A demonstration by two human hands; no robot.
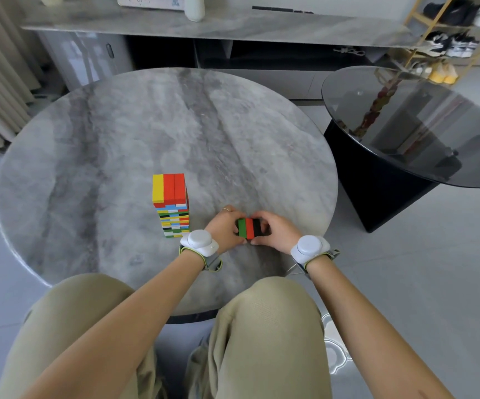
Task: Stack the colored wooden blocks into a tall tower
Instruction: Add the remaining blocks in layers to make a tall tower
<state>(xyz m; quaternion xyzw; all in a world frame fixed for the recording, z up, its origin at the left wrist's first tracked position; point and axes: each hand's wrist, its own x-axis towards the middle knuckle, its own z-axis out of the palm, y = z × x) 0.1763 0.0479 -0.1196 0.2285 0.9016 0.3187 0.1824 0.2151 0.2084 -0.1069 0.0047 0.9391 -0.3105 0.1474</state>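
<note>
A tall tower of colored wooden blocks (172,205) stands on the round marble table (135,133), topped by one yellow and two red blocks lying side by side. Just right of the tower's base, a row of three blocks (250,228), green, red and black, is pressed together between both hands. My left hand (223,229) grips the green side and my right hand (276,232) grips the black side. Each wrist carries a white tracker band.
A dark glass side table (423,122) stands to the right. Behind the marble table runs a long low cabinet (233,30), with a shoe rack (452,38) at the far right. My knees sit under the table's near edge.
</note>
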